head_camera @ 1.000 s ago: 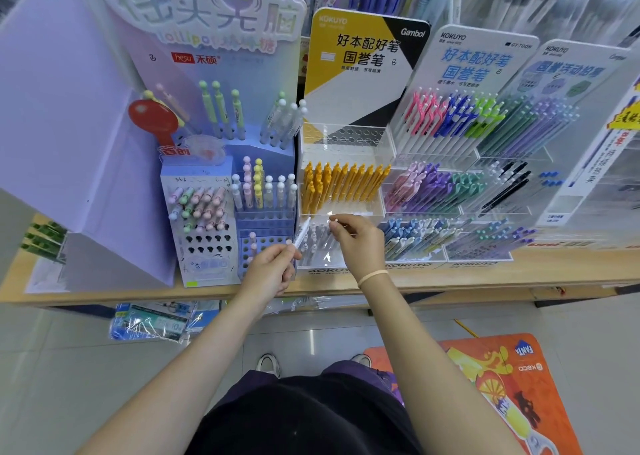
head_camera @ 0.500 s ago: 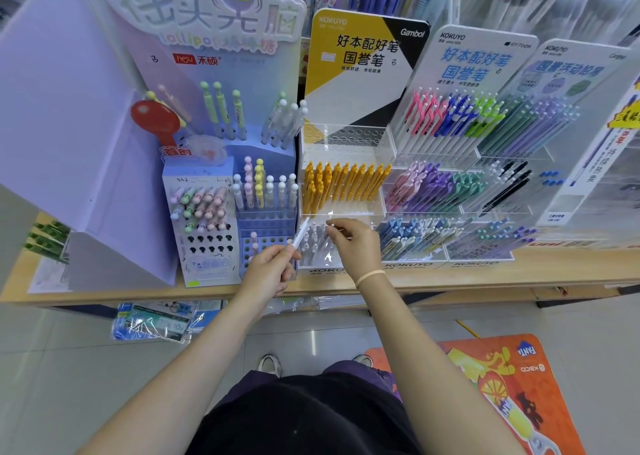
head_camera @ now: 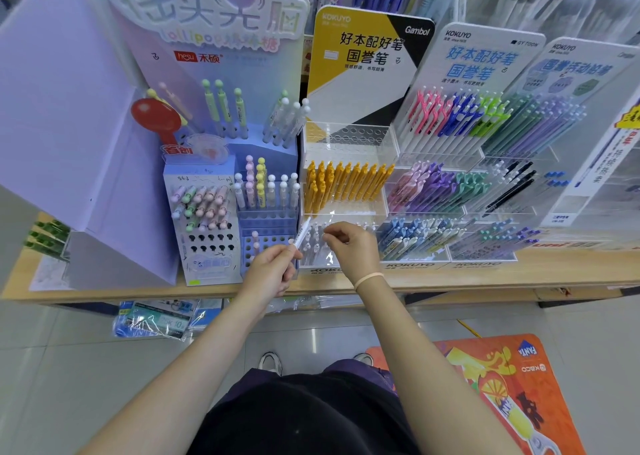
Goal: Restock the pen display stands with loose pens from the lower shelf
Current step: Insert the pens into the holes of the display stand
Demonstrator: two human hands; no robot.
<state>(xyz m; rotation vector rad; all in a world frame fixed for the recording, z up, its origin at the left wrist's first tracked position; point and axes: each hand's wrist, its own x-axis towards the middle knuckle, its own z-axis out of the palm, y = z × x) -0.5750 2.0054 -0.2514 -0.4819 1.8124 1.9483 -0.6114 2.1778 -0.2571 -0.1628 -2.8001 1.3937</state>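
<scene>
My left hand [head_camera: 273, 271] grips a white pen [head_camera: 302, 235] that points up and to the right, in front of the blue perforated stand [head_camera: 266, 243]. My right hand [head_camera: 353, 250] hovers over the bottom tier [head_camera: 313, 246] of the clear acrylic stand, fingers curled and pinching the top of a white pen there. That tier holds several white pens upright. One tier up stands a row of yellow pens [head_camera: 343, 184]; the top tier's holes [head_camera: 349, 136] hold nothing.
More full pen stands [head_camera: 450, 191] fill the wooden shelf [head_camera: 485, 278] to the right. A purple card board [head_camera: 69, 125] leans at the left. Plastic packets [head_camera: 156, 319] lie under the shelf. An orange mat [head_camera: 502, 385] covers the floor at right.
My right hand has edged slightly left over the bottom tier. My left hand and its pen have stayed where they were.
</scene>
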